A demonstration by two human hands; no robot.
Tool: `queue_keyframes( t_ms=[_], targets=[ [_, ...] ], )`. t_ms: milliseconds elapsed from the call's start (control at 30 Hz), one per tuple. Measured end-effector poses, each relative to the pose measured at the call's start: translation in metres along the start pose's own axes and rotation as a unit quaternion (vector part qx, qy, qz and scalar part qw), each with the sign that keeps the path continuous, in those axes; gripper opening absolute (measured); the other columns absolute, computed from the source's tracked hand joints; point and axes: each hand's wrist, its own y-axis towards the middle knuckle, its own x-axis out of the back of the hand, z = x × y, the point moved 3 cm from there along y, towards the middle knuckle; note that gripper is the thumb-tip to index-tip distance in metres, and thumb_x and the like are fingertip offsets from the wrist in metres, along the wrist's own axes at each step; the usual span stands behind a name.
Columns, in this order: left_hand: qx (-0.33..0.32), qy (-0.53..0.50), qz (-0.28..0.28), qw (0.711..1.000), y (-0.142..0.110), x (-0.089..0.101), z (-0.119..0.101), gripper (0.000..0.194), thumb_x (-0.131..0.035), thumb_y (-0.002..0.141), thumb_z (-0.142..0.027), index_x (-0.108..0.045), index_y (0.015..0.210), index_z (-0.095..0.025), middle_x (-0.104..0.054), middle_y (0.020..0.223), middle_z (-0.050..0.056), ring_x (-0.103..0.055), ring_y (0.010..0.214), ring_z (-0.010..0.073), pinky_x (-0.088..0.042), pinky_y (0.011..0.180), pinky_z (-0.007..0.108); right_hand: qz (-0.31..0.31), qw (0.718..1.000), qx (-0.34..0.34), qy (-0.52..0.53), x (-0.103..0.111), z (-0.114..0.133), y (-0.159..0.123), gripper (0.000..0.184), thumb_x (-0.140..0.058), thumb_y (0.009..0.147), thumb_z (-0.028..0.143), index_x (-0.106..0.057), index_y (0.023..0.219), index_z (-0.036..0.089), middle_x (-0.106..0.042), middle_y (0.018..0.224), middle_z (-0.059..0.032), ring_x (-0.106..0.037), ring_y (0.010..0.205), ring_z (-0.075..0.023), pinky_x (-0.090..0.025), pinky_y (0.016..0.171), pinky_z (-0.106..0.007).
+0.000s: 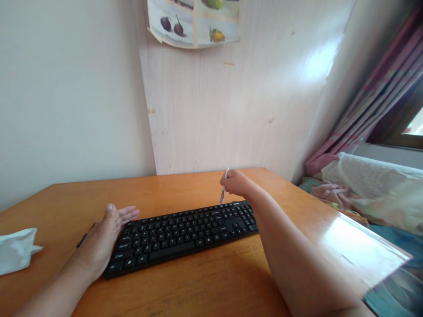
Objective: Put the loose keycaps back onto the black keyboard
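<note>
A black keyboard [185,233] lies slightly aslant on the wooden desk. At its left end my left hand [107,235] rests on edge against the side, fingers stretched out and thumb raised, with nothing in it. Over the far edge of the keyboard, my right hand [235,181] is closed around a slim, pale brush [224,189]. The brush points down, its grey tip close to the back row of keys; whether it touches them I cannot tell. My right forearm covers the keyboard's right end.
A white tissue pack [18,251] lies at the left of the desk [211,281]. The wall panel [231,110] with a fruit picture [194,26] stands behind. To the right are a shiny clear sheet [357,251], piled cloth [380,185] and a curtain [363,101].
</note>
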Motion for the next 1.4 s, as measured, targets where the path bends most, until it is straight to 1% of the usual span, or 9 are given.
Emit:
queue_keyframes(
  t_ms=[133, 333, 467, 667, 767, 867, 1000, 1200, 1400],
  targets=[
    [-0.018, 0.0, -0.006, 1.0, 0.005, 0.002, 0.008, 0.075, -0.021, 0.089, -0.068, -0.06, 0.119, -0.011, -0.065, 0.124, 0.018, -0.054, 0.125, 0.0246, -0.029, 0.115, 0.043, -0.041, 0.996, -0.014, -0.078, 0.011, -0.008, -0.003, 0.02, -0.047, 0.08, 0.024, -0.064, 0.083, 0.013, -0.068, 0.084, -0.0132, -0.059, 0.074, -0.0198, -0.037, 0.061, -0.028],
    [-0.022, -0.012, -0.01, 1.0, 0.005, 0.001, 0.01, 0.072, -0.022, 0.09, -0.067, -0.062, 0.113, -0.012, -0.066, 0.122, 0.018, -0.055, 0.123, 0.0247, -0.03, 0.114, 0.045, -0.022, 0.993, -0.002, -0.116, 0.007, -0.012, -0.001, 0.021, -0.05, 0.075, 0.023, -0.066, 0.084, 0.013, -0.069, 0.088, -0.0152, -0.059, 0.077, -0.0211, -0.036, 0.063, -0.028],
    [-0.018, -0.016, -0.015, 1.0, 0.002, -0.001, 0.007, 0.073, -0.022, 0.09, -0.068, -0.061, 0.113, -0.011, -0.067, 0.12, 0.018, -0.057, 0.122, 0.0238, -0.031, 0.114, 0.043, -0.009, 0.995, 0.03, -0.099, 0.002, -0.007, 0.001, 0.015, -0.05, 0.074, 0.022, -0.063, 0.072, 0.014, -0.066, 0.077, -0.0108, -0.056, 0.071, -0.0181, -0.033, 0.058, -0.026],
    [-0.016, -0.025, -0.017, 0.999, 0.002, -0.002, 0.008, 0.077, -0.022, 0.088, -0.071, -0.061, 0.115, -0.011, -0.066, 0.121, 0.017, -0.058, 0.12, 0.0235, -0.033, 0.112, 0.041, 0.018, 0.996, 0.084, -0.029, -0.007, 0.004, -0.002, 0.017, -0.047, 0.074, 0.019, -0.05, 0.057, 0.017, -0.056, 0.059, -0.0035, -0.048, 0.058, -0.0123, -0.031, 0.053, -0.025],
    [-0.027, -0.021, -0.02, 0.999, 0.003, -0.002, 0.009, 0.078, -0.023, 0.087, -0.072, -0.062, 0.114, -0.01, -0.066, 0.121, 0.018, -0.059, 0.118, 0.024, -0.034, 0.111, 0.041, 0.032, 0.994, 0.105, 0.012, -0.013, 0.012, -0.006, 0.016, -0.046, 0.076, 0.021, -0.048, 0.061, 0.017, -0.056, 0.061, -0.0023, -0.048, 0.057, -0.011, -0.033, 0.052, -0.023],
    [-0.033, -0.015, -0.017, 0.999, 0.004, -0.001, 0.01, 0.077, -0.023, 0.088, -0.071, -0.063, 0.114, -0.01, -0.067, 0.121, 0.018, -0.059, 0.118, 0.0244, -0.035, 0.111, 0.041, 0.061, 0.985, 0.12, 0.105, -0.019, 0.019, -0.01, 0.015, -0.05, 0.077, 0.026, -0.05, 0.064, 0.018, -0.055, 0.062, -0.0014, -0.048, 0.057, -0.011, -0.037, 0.053, -0.023],
    [-0.033, -0.014, -0.016, 0.999, 0.004, -0.001, 0.011, 0.077, -0.021, 0.088, -0.07, -0.062, 0.115, -0.011, -0.066, 0.121, 0.017, -0.058, 0.12, 0.0244, -0.034, 0.111, 0.042, 0.068, 0.967, 0.093, 0.226, -0.02, 0.021, -0.01, 0.011, -0.053, 0.075, 0.028, -0.054, 0.071, 0.018, -0.056, 0.063, -0.0012, -0.05, 0.057, -0.0116, -0.04, 0.053, -0.023],
    [-0.034, -0.017, -0.017, 0.999, 0.005, -0.001, 0.013, 0.078, -0.021, 0.088, -0.071, -0.062, 0.116, -0.01, -0.066, 0.122, 0.018, -0.06, 0.118, 0.0244, -0.035, 0.11, 0.042, -0.006, 0.989, 0.096, 0.109, -0.002, 0.004, -0.005, 0.009, -0.05, 0.072, 0.019, -0.049, 0.063, 0.019, -0.05, 0.057, 0.0005, -0.043, 0.055, -0.0116, -0.032, 0.051, -0.024],
    [-0.043, -0.012, -0.015, 0.999, 0.006, 0.001, 0.016, 0.076, -0.022, 0.089, -0.07, -0.063, 0.116, -0.012, -0.067, 0.12, 0.017, -0.06, 0.118, 0.0247, -0.035, 0.11, 0.043, 0.011, 0.995, 0.091, 0.045, 0.009, -0.014, -0.003, 0.012, -0.054, 0.07, 0.019, -0.049, 0.059, 0.018, -0.046, 0.055, 0.0029, -0.04, 0.053, -0.0107, -0.029, 0.052, -0.025]
  ],
)
